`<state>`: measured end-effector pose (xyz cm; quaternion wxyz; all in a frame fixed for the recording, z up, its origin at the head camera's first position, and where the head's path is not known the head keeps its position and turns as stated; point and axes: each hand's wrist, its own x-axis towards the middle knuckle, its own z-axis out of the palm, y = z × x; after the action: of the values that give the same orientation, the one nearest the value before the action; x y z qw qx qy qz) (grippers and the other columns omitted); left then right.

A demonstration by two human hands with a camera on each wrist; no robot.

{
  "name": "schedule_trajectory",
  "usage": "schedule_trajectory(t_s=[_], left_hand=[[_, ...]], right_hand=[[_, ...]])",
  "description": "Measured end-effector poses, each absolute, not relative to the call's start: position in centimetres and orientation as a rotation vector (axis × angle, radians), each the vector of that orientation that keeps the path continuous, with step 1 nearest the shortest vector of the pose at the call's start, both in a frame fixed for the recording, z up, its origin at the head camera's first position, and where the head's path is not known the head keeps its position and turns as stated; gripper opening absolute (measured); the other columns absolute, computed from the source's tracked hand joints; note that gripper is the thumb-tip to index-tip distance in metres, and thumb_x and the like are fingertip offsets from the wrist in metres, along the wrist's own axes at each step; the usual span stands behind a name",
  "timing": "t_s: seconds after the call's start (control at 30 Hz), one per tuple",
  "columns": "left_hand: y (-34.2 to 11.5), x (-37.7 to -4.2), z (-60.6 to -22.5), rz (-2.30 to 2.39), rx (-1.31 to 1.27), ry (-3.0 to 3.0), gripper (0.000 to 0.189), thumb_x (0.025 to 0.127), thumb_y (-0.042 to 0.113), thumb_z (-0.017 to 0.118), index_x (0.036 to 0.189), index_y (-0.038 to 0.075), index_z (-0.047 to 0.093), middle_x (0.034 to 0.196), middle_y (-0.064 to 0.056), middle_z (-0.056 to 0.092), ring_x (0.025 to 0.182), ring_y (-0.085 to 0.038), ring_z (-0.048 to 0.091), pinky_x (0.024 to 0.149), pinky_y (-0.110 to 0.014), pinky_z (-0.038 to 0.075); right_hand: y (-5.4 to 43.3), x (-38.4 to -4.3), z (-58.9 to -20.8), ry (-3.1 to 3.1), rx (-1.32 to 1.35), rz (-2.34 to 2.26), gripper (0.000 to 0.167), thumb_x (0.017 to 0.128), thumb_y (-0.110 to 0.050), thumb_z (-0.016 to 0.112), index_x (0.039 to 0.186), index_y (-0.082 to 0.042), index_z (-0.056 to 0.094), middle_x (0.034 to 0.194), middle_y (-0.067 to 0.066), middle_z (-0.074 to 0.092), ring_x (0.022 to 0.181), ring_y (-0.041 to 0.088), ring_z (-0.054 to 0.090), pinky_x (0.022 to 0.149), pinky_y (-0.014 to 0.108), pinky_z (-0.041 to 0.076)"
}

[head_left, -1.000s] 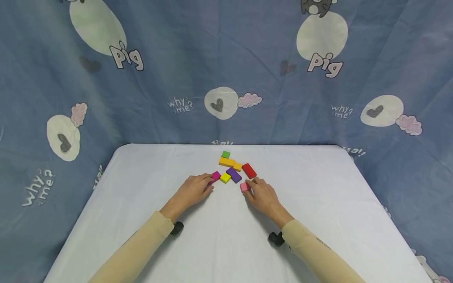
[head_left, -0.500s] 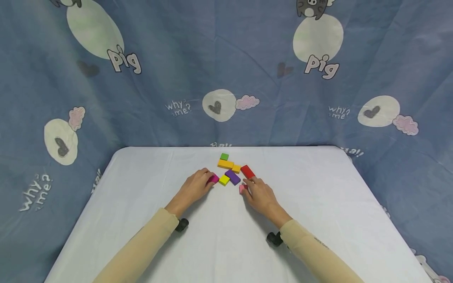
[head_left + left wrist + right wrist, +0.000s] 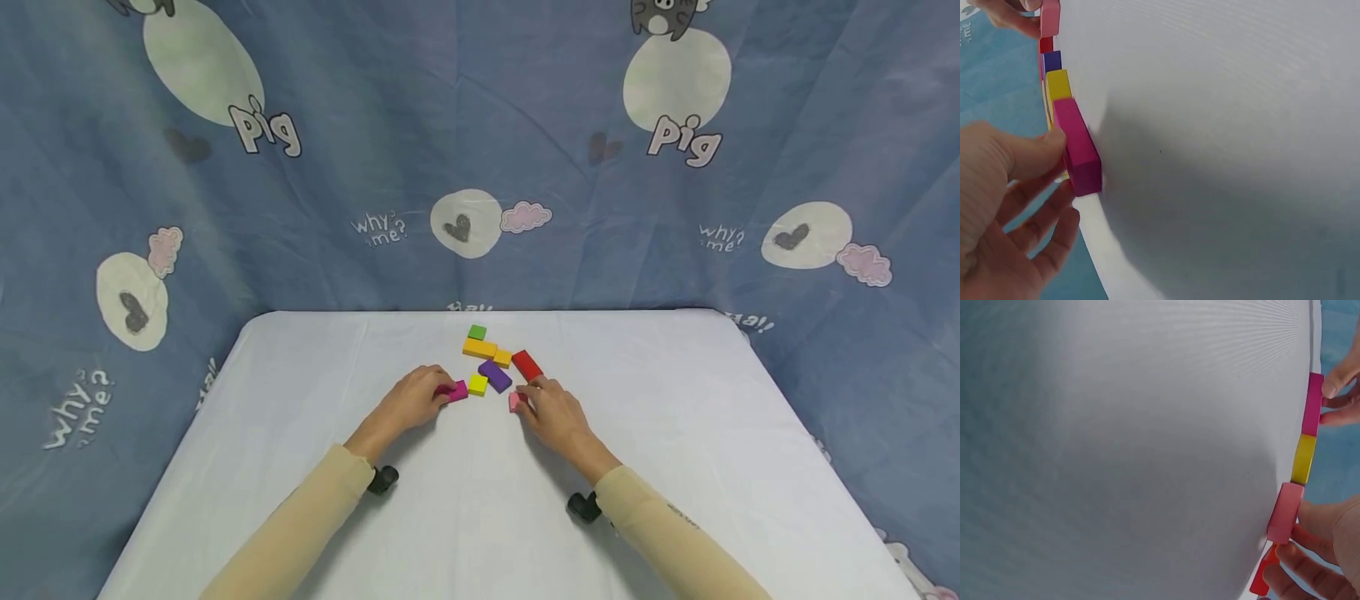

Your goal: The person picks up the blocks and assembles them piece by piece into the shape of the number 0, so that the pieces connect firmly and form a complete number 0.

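A white-covered table (image 3: 480, 517) fronts blue fabric (image 3: 360, 279) reading "Pig" and "why me?". Left hand (image 3: 411, 398) pinches the magenta block (image 3: 1082, 150), right hand (image 3: 555, 417) the pink block (image 3: 1285, 515)!

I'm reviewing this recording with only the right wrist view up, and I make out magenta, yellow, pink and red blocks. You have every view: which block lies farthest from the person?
Observer: The green block, just beyond the long orange block in the head view.

Operator: From here yellow and pink look as if they meet. Do they?

Observer: No. The head view shows bare white table between the yellow block and the pink block in the right hand.

Operator: Does anything lie between yellow and red?

Observer: Yes, in the head view the purple block lies between yellow and the red block, set at a slant.
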<state>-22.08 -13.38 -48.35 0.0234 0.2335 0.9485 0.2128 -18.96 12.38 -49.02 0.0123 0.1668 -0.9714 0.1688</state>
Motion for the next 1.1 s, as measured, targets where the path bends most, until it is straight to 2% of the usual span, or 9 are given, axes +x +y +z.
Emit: schedule_trajectory(t_s=[0.37, 0.6, 0.77, 1.0, 1.1], left_hand=[[-13.4, -22.0, -48.2, 0.817, 0.761, 2.791, 0.018, 0.090, 0.004, 0.069, 0.107, 0.009, 0.074, 0.106, -0.001, 0.068, 0.105, -0.022, 0.060, 0.099, -0.042, 0.044], [-13.5, -21.6, -48.4, 0.916, 0.812, 2.755, 0.017, 0.090, 0.001, 0.068, 0.103, 0.010, 0.075, 0.095, 0.003, 0.067, 0.085, -0.014, 0.057, 0.083, -0.036, 0.049], [-13.7, -21.3, -48.6, 0.965, 0.821, 2.726, 0.015, 0.090, 0.000, 0.067, 0.099, 0.010, 0.073, 0.093, 0.004, 0.065, 0.082, -0.012, 0.056, 0.080, -0.034, 0.050], [-13.4, -21.1, -48.7, 0.948, 0.746, 2.724, 0.016, 0.090, 0.004, 0.069, 0.105, 0.007, 0.073, 0.091, 0.003, 0.064, 0.082, -0.012, 0.056, 0.078, -0.033, 0.049], [-13.4, -20.9, -48.9, 0.933, 0.722, 2.721, 0.016, 0.090, 0.006, 0.069, 0.106, 0.006, 0.074, 0.091, 0.003, 0.064, 0.082, -0.012, 0.055, 0.077, -0.032, 0.048]], right_hand=[[12.6, -19.3, -48.7, -3.017, 0.491, 0.565, 0.036, 0.091, -0.026, 0.071, 0.123, -0.008, 0.069, 0.114, 0.010, 0.062, 0.100, 0.025, 0.058, 0.087, 0.041, 0.052], [12.6, -19.2, -48.9, -3.011, 0.484, 0.622, 0.034, 0.092, -0.026, 0.071, 0.122, -0.011, 0.069, 0.112, 0.008, 0.062, 0.099, 0.024, 0.058, 0.084, 0.040, 0.052], [12.5, -19.0, -49.1, -3.011, 0.484, 0.648, 0.035, 0.092, -0.028, 0.070, 0.125, -0.015, 0.067, 0.109, 0.006, 0.060, 0.097, 0.022, 0.058, 0.082, 0.038, 0.052], [12.9, -18.9, -49.0, -3.043, 0.499, 0.629, 0.035, 0.093, -0.028, 0.069, 0.128, -0.021, 0.066, 0.092, 0.001, 0.055, 0.080, 0.015, 0.050, 0.065, 0.027, 0.045], [13.0, -18.8, -49.2, -3.055, 0.515, 0.629, 0.033, 0.094, -0.028, 0.068, 0.126, -0.021, 0.067, 0.089, 0.000, 0.053, 0.079, 0.015, 0.048, 0.063, 0.027, 0.044]])
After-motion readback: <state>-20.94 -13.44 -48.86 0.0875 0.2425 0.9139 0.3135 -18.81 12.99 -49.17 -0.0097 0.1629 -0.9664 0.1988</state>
